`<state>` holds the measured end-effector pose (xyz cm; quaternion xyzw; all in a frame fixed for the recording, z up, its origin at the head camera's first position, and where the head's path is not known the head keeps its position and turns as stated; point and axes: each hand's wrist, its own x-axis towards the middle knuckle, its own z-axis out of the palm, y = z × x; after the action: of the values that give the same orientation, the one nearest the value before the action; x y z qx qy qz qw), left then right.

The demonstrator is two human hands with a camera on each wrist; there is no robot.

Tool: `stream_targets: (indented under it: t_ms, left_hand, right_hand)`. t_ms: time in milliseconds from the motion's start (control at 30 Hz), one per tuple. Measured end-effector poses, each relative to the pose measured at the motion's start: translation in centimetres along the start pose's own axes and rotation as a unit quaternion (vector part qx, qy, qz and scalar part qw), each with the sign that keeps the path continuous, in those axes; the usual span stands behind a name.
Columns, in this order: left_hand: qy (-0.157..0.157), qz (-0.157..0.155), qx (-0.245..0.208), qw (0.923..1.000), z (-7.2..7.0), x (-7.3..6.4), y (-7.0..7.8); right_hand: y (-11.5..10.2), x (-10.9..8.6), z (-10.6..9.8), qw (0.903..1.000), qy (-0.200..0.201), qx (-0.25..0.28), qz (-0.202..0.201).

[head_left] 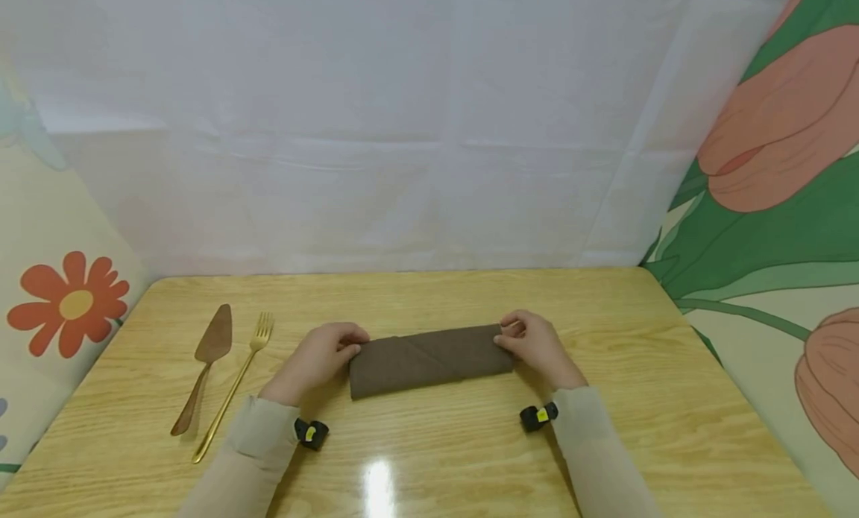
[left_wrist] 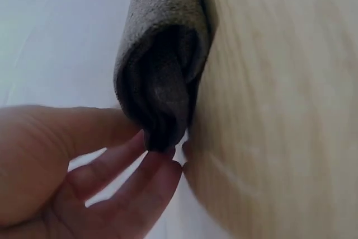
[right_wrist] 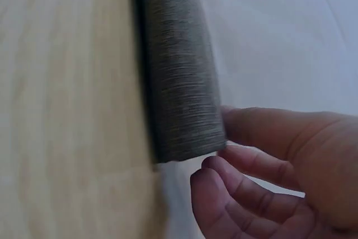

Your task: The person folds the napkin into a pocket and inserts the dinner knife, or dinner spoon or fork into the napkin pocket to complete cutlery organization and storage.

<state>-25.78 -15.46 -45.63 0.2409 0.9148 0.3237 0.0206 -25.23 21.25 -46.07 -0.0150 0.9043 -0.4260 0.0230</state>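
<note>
A dark brown cloth [head_left: 429,361], folded into a long flat strip, lies across the middle of the table in the head view. My left hand [head_left: 329,354] pinches its far left corner between thumb and fingers. At the opposite end, my right hand [head_left: 535,346] pinches the far right corner. The left wrist view shows the open end of the folded cloth [left_wrist: 162,76], its layers curled inside one another, with the thumb against one face. In the right wrist view the cloth [right_wrist: 182,76] has a smooth rounded fold, and thumb and forefinger grip its corner.
Left of the cloth lie a cake server [head_left: 215,339] with a copper-coloured blade and a gold fork [head_left: 260,333], side by side on the wooden table [head_left: 429,451]. A white sheet [head_left: 403,130] hangs behind the table's far edge. Flower-patterned panels [head_left: 758,279] flank the sides.
</note>
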Motion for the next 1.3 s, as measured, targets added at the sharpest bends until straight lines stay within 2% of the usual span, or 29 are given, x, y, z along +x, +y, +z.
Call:
stream_targets:
  t_ms: [167, 267, 400, 500, 567, 633, 933, 1167, 1300]
  left_hand:
    - [-0.042, 0.052, 0.008, 0.9977, 0.2, 0.1, 0.4]
    - [-0.063, 0.060, 0.004, 0.9962, 0.4, -0.1, 0.6]
    - [-0.085, 0.051, -0.005, 0.9950, 0.4, -0.4, 0.7]
    - [-0.087, 0.051, -0.004, 0.9949, 0.3, -0.5, 0.7]
    - [-0.084, 0.052, -0.002, 0.9951, 0.3, -0.5, 0.7]
    - [-0.080, 0.053, 0.000, 0.9954, 0.2, -0.5, 0.7]
    - [-0.073, 0.050, 0.002, 0.9961, 0.0, -0.5, 1.1]
    - [-0.079, 0.042, -0.011, 0.9959, -0.3, -0.6, 1.5]
    - [-0.092, 0.034, -0.024, 0.9949, -0.4, -0.6, 1.7]
  right_hand:
    - [-0.7, -0.5, -1.1, 0.9986, -0.003, -0.039, -0.035]
    - [-1.3, -0.8, -1.7, 0.9963, -0.021, -0.051, -0.066]
    - [-2.3, -1.4, -2.1, 0.9910, -0.097, -0.052, -0.077]
    - [-2.9, -1.8, -2.1, 0.9807, -0.172, -0.056, -0.074]
    - [-3.1, -2.1, -1.9, 0.9758, -0.197, -0.063, -0.070]
    - [-3.2, -2.2, -1.6, 0.9745, -0.203, -0.068, -0.069]
    - [-2.3, -1.6, 0.0, 0.9863, -0.133, -0.082, -0.054]
    - [-1.7, -0.9, 1.5, 0.9955, -0.022, -0.082, -0.043]
    - [-1.5, -0.6, 2.3, 0.9983, 0.027, -0.042, -0.029]
